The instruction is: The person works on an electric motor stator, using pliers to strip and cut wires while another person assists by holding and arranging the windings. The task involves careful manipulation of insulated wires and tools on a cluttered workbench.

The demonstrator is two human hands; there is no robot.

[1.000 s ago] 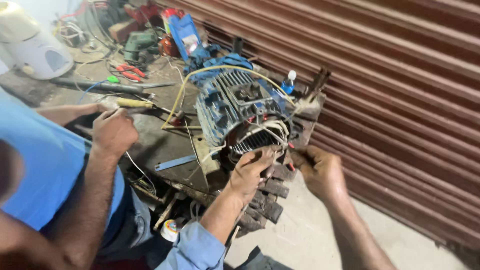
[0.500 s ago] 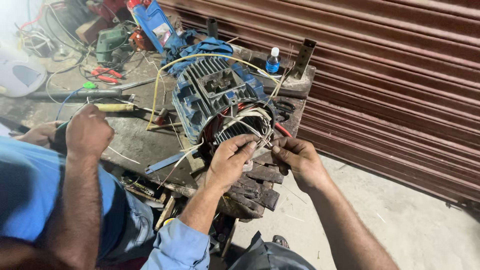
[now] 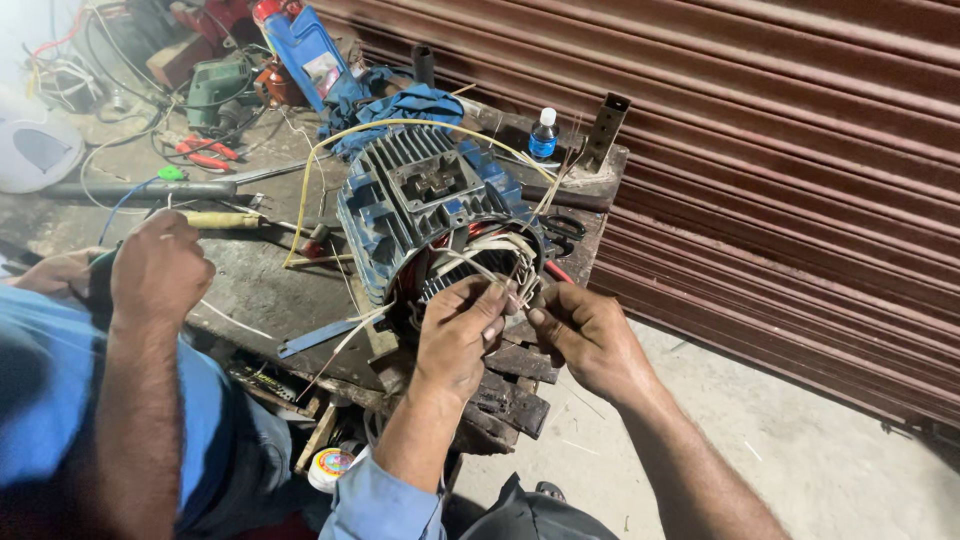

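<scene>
Both our hands have closed in since half a sec ago: left hand (image 3: 458,335) and right hand (image 3: 585,335) now meet at the pale lead wires (image 3: 500,255) sprouting from the open end of the blue ribbed metal motor housing (image 3: 425,205), centre frame. Left grip pinches a wire bundle; right grip is narrow, fingertips on wire ends, just beside it. Windings look seated, leads loose, so we judge joining and tidying remain. A co-worker's fist (image 3: 155,270) rests on the dark worn table (image 3: 250,290), lower left.

A blue finned motor housing (image 3: 425,200), whitish lead wires (image 3: 495,250), rust-brown ribbed shutter (image 3: 780,150).
</scene>
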